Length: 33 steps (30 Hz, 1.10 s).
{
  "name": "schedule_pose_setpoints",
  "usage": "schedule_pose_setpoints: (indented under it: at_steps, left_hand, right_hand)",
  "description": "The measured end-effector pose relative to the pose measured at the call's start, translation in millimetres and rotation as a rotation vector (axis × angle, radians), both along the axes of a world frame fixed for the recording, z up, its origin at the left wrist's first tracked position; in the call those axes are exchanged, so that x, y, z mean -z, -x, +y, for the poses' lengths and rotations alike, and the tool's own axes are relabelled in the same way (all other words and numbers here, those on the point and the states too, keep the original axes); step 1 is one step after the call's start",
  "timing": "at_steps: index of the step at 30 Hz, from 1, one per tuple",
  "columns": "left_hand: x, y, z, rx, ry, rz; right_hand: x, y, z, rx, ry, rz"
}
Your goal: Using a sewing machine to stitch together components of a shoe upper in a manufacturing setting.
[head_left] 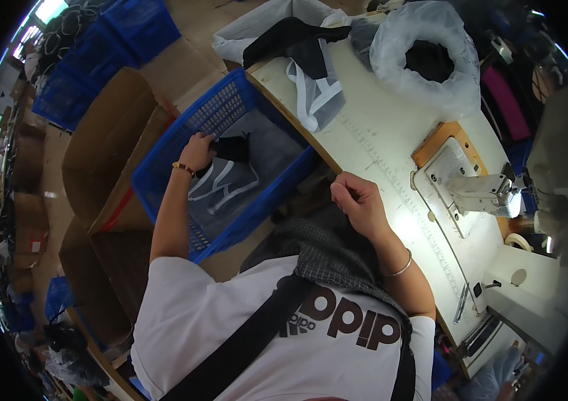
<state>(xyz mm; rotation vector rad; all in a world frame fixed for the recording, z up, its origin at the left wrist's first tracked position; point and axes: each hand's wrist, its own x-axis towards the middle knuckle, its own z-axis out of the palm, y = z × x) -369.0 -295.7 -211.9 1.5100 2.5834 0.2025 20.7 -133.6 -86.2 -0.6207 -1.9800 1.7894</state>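
My left hand (196, 153) reaches into a blue plastic basket (142, 175) on the left and grips the edge of a black fabric piece (232, 148). White strips (230, 189) trail from beside the black fabric across a grey sheet at the basket's bottom. My fingertips are partly hidden behind the fabric. Over the near-left edge of the white sewing table (371, 144), my right hand (363, 206) is curled closed, and no object shows in it.
A sewing machine (478, 194) stands on the table's right side. Toward the back lie black and white fabric pieces (307, 60) and a ring-shaped bundle in clear plastic (384, 57). Cardboard boxes (107, 127) flank the basket; more blue crates (107, 57) stand behind.
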Motion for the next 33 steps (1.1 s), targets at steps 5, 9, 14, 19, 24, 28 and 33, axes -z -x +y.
schedule_pose_setpoints:
  at_steps: [5, 9, 14, 19, 24, 28, 33]
  left_hand:
    - [-105.0, -106.9, 28.3, 0.300, -0.579, -0.444]
    - [-150.6, -188.2, 31.4, 0.496, -0.287, -0.891]
    - [-150.6, -194.2, 31.6, 0.614, -0.461, -0.782]
    - [-155.1, -137.7, 48.5, 0.557, -0.181, -1.216]
    - [-180.5, 76.4, 102.8, 0.265, -0.206, -0.859]
    - [-196.6, 264.6, 142.0, -0.225, -0.539, -0.151]
    - [-181.8, 402.3, 155.7, -0.270, -0.304, -0.007]
  right_hand:
    - [-9.8, 4.4, 6.1, -0.073, -0.133, -0.079]
    - [-25.7, 9.6, -1.7, -0.180, -0.494, -0.141]
    - [-49.1, 10.3, -14.1, -0.314, -0.585, -0.187]
    - [-47.3, 20.4, -12.1, -0.148, -0.284, -0.195]
    - [-26.4, 13.5, 1.7, 0.048, -0.415, -0.168]
    - [-12.6, -13.1, 13.8, 0.209, -0.466, -0.213]
    - [-7.3, -65.4, 13.8, 0.442, -0.566, -0.302]
